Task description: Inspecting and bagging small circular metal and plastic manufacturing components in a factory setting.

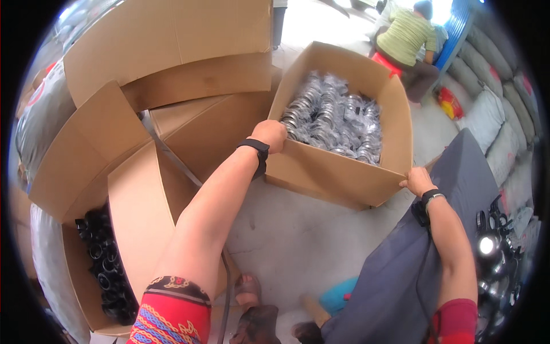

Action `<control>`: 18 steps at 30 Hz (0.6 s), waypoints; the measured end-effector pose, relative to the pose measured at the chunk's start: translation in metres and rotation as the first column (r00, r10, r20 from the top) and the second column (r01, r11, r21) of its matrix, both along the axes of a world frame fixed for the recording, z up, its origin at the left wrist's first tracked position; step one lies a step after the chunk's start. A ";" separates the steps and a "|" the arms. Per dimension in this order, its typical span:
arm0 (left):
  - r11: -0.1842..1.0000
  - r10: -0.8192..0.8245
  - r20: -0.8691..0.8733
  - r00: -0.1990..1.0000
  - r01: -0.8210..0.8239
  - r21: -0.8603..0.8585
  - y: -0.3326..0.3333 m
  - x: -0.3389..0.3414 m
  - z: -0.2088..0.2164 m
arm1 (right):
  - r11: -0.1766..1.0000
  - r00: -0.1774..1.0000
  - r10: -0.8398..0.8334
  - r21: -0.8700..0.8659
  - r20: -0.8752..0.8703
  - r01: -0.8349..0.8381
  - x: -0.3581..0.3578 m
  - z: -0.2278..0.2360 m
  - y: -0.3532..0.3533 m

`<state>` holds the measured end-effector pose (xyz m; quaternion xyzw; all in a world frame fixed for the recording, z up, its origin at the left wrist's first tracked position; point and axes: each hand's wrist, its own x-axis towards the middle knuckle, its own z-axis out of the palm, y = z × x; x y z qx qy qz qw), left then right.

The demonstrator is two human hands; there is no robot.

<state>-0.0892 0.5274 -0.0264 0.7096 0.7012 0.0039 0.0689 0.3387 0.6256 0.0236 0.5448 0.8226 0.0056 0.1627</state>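
Observation:
An open cardboard box (332, 172) stands ahead of me with its near wall toward my body. Inside it lie rows of shiny metal rings (323, 114) wrapped in clear plastic. My left hand (270, 135) grips the box's near left corner, fingers folded over the rim. At the near right corner, my right hand (419, 182) pinches the top edge of the same box. Both arms are stretched forward, with a black band on each wrist. The underside of the box is hidden from view.
Large cardboard boxes (172, 34) with raised flaps crowd the left side. One holds black ring-shaped parts (106, 264). A dark grey cloth-covered surface (412, 252) slopes at right, beside shiny metal parts (492, 264). Stacked sacks (487, 120) line the right; a person (407, 40) crouches beyond the box.

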 end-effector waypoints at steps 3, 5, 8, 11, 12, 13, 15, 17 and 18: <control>1.000 -0.014 0.015 1.000 0.014 0.014 0.001 -0.003 -0.001 | 0.995 0.996 0.090 0.051 -0.017 -0.089 0.012 -0.003 0.004; 1.000 -0.030 0.008 1.000 0.030 -0.009 -0.001 -0.002 0.002 | 0.988 0.990 0.137 0.081 -0.034 -0.134 0.012 -0.004 0.001; 0.997 -0.075 -0.028 0.997 0.076 0.008 -0.012 -0.003 0.008 | 0.992 0.991 0.118 0.050 -0.068 -0.115 0.014 0.005 -0.009; 0.977 -0.144 -0.046 0.988 0.150 0.153 -0.026 -0.012 0.006 | 0.986 0.982 0.165 -0.010 -0.091 -0.167 0.012 0.004 -0.017; 0.979 -0.136 -0.051 0.989 0.142 0.147 -0.031 -0.016 0.003 | 0.974 0.973 0.227 -0.018 -0.037 -0.228 0.010 0.003 -0.022; 0.974 -0.154 -0.054 0.987 0.161 0.159 -0.037 -0.014 0.005 | 0.959 0.959 0.284 -0.021 0.021 -0.284 0.010 0.004 -0.026; 0.959 -0.197 -0.077 0.977 0.208 0.192 -0.047 -0.012 0.007 | 0.953 0.953 0.301 -0.057 0.037 -0.299 0.012 0.001 -0.033; 0.958 -0.188 -0.084 0.979 0.201 0.203 -0.052 -0.006 0.000 | 0.943 0.940 0.328 -0.086 0.097 -0.320 0.019 -0.002 -0.035; 0.958 -0.185 -0.086 0.979 0.199 0.206 -0.055 -0.003 -0.004 | 0.941 0.937 0.335 -0.080 0.096 -0.328 0.022 -0.005 -0.034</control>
